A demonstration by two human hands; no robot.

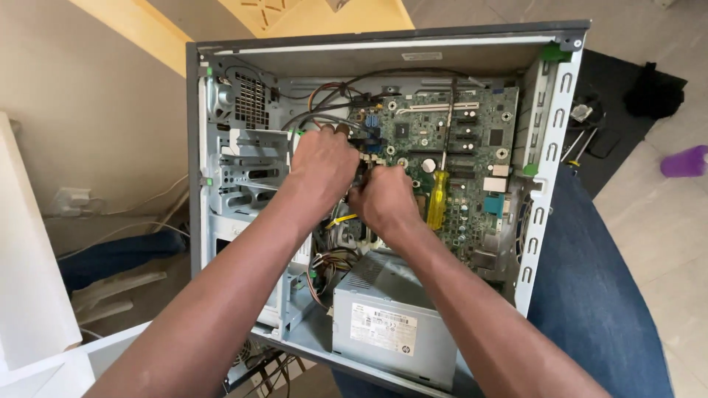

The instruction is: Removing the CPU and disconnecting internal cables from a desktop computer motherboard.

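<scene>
Computer case (193,147), grey steel, lies open on its side across our lap, one leg in blue jeans (590,295) showing at its right edge. We note the green motherboard (472,140) filling the upper right of the interior. Below it sits the grey power supply (391,317), with a white label on its top face. At the left stands the metal drive cage (243,173), its bays open toward us. A bundle of black and coloured cables (332,99) runs from the upper left corner down toward the middle of the board.

Our two hands meet at the centre of the case, just left of the motherboard. The left hand (321,166) is curled, fingers bent down around the cables and connectors there. The right hand (383,199) is closed likewise, knuckles up, touching the left. We cannot tell exactly which part each one grips, since the fingers hide it.

A screwdriver (436,199) with a yellow handle lies on the motherboard just right of the right hand, its shaft pointing away from us. A small yellow strip (343,219) shows beneath the hands.

On the floor to the right rest a black mat (619,125) and a purple object (686,161).
</scene>
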